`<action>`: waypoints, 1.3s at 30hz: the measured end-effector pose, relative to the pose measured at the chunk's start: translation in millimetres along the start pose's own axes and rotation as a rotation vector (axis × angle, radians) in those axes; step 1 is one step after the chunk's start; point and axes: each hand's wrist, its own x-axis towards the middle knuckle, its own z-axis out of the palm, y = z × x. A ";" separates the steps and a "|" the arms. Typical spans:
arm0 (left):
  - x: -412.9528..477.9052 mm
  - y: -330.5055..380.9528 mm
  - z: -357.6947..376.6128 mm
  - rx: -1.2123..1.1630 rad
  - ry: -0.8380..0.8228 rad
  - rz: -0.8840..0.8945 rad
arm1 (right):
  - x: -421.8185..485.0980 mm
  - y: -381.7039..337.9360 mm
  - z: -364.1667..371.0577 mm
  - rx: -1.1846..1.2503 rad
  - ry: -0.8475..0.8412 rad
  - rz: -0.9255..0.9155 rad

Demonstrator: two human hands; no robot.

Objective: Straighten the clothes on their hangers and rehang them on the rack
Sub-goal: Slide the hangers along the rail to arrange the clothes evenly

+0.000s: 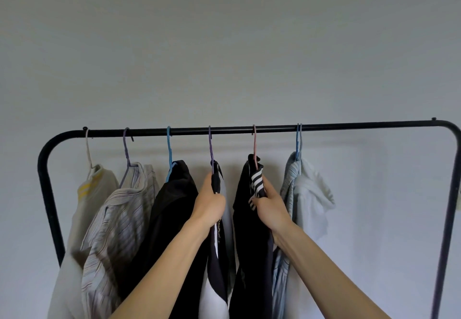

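Note:
A black metal rack (349,126) carries several hung garments. My left hand (209,201) grips the shoulder of a black-and-white top (217,281) on a purple hanger (211,149). My right hand (269,206) grips the black garment with a striped black-and-white trim (249,243), which hangs on a pink hanger (255,146). To the left hang a black garment on a blue hanger (172,206), a striped shirt (117,219) and a cream top with yellow stripes (92,189). A pale blue and white garment (306,199) hangs at the right.
A plain pale wall fills the background. The rail's right end (399,124) carries no hangers. The rack's right post (449,206) and left post (50,206) frame the clothes.

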 end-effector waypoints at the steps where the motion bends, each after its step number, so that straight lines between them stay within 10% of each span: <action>1: 0.1 0.8 -1.4 0.004 -0.002 0.006 | -0.3 0.0 3.0 0.011 -0.006 -0.006; 12: -3.2 2.4 -13.0 0.103 -0.001 0.043 | -5.0 -4.3 10.6 -0.085 -0.044 -0.102; 20: -15.8 38.9 20.6 0.583 0.152 0.453 | -28.9 -21.2 -40.3 -0.588 0.262 -0.453; 29: -1.9 30.4 93.7 0.294 -0.109 0.090 | -36.0 -4.0 -112.2 -1.205 0.346 -0.096; 39: -8.8 42.7 124.1 -0.112 0.136 -0.007 | 16.8 -4.5 -148.9 -0.514 -0.146 0.012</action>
